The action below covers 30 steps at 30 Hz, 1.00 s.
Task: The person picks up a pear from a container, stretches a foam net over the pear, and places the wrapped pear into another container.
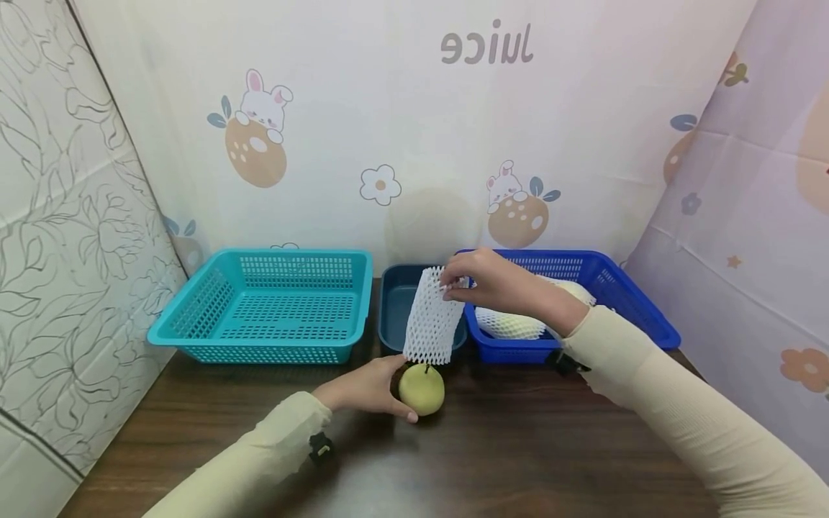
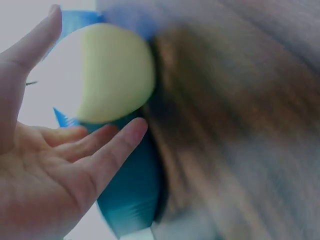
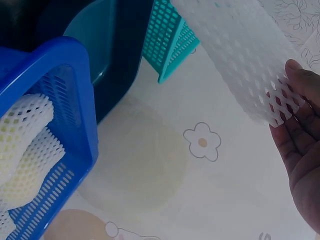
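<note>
A round yellow-green pear (image 1: 422, 391) with a short dark stem stands on the brown table, in front of a small dark teal bin (image 1: 393, 309). Around its left side is my left hand (image 1: 370, 388), thumb and fingers spread; the left wrist view shows the fingers (image 2: 112, 150) nearly straight beside the pear (image 2: 117, 75). Whether they touch it I cannot tell. My right hand (image 1: 486, 279) pinches the top end of a white foam net sleeve (image 1: 432, 316), which hangs limp just above the pear. In the right wrist view, thumb and fingers hold the sleeve's edge (image 3: 275, 107).
At the left stands a turquoise perforated basket (image 1: 291, 338) with nothing in it. A blue basket (image 1: 648, 324) on the right holds several fruits in white foam nets (image 1: 512, 324). A printed curtain (image 1: 414, 108) hangs behind the baskets.
</note>
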Motion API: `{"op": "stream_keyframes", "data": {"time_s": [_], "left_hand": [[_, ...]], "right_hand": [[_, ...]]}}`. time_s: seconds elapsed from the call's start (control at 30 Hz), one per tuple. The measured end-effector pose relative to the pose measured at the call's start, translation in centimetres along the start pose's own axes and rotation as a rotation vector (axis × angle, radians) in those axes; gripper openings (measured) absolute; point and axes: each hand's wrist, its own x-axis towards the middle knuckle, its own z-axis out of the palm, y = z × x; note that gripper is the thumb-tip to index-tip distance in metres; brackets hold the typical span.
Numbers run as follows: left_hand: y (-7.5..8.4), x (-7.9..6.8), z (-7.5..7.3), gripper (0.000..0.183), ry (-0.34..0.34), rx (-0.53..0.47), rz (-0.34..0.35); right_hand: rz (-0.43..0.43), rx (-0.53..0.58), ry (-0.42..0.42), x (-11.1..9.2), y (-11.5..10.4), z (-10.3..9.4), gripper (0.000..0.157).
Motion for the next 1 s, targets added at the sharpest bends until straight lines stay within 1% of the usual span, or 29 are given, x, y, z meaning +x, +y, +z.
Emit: {"op": "stream_keyframes", "data": {"time_s": [0.07,0.1,0.17,0.23,0.27,0.33,0.37,0.4,0.47,0.5,0.6,0.73,1.0], "left_hand": [[0.1,-0.7,-1.0,0.085,-0.018,-0.030,-0.005],[0.2,-1.0,-1.5,0.082,-0.028,-0.047,-0.007],[0.2,-1.5,-2.5,0.069,-0.038,-0.083,-0.005],[0.4,-1.8,-3.3,0.054,-0.027,-0.117,0.016],[0.5,-1.9,-3.6,0.047,-0.019,-0.153,0.023],[0.7,-1.8,-4.0,0.037,0.014,-0.256,0.021],[0.8,-1.7,-4.1,0.034,0.034,-0.309,0.012],[1.0,-1.5,-4.1,0.032,0.050,-0.377,-0.010],[1.3,-1.2,-3.9,0.031,0.079,-0.527,-0.084],[1.4,-1.1,-3.8,0.031,0.092,-0.585,-0.118],[1.7,-0.6,-3.4,0.034,0.104,-0.725,-0.213],[2.2,-0.2,-3.0,0.039,0.090,-0.827,-0.267],[2.7,0.5,-2.5,0.041,0.022,-0.969,-0.297]], "right_hand": [[-0.011,0.012,0.008,-0.1,0.2,0.0,0.015],[-0.013,0.019,0.011,-0.2,0.2,0.0,0.016],[-0.022,0.028,0.021,-0.3,0.4,0.0,0.017],[-0.030,0.036,0.029,-0.4,0.4,0.0,0.018],[-0.034,0.036,0.032,-0.4,0.4,0.0,0.019],[-0.042,0.036,0.039,-0.5,0.4,0.0,0.020],[-0.047,0.038,0.041,-0.5,0.4,0.1,0.020],[-0.053,0.037,0.043,-0.5,0.4,0.1,0.020],[-0.067,0.035,0.042,-0.5,0.3,0.3,0.021],[-0.077,0.035,0.042,-0.5,0.3,0.4,0.021],[-0.109,0.024,0.038,-0.5,0.2,0.5,0.021],[-0.138,0.003,0.029,-0.5,-0.2,0.6,0.022],[-0.161,-0.018,0.006,-0.4,-0.6,0.8,0.020]]}}
